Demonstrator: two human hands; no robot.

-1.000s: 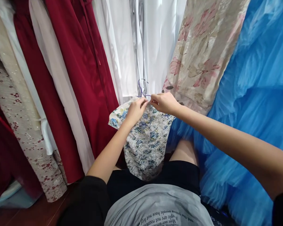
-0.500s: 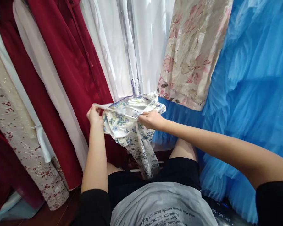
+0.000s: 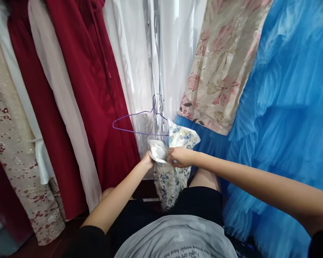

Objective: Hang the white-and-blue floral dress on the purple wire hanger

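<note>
A floral shirt (image 3: pixel 167 186), white with a blue and green print, hangs bunched in front of my lap. Its right-hand part is still over one end of a purple wire hanger (image 3: pixel 131 132), while the hanger's left arm is bare. My left hand (image 3: pixel 148 159) is closed on a folded-over white portion of the fabric. Close beside it, my right hand (image 3: pixel 181 157) pinches the shirt near its middle, below the hanger's lower bar. The right fingertips are partly hidden and slightly blurred by motion.
Long dark red dresses (image 3: pixel 88 89) and a pale sleeve (image 3: pixel 61 96) hang at the left. White garments (image 3: pixel 174 46) hang behind the hanger. A beige floral garment (image 3: pixel 218 71) and a blue tulle dress (image 3: pixel 290 125) hang at the right.
The shirt's left side has come off the hanger, baring that arm. My left hand has moved right and down with the fabric, close to my right hand, which shifted slightly right and down.
</note>
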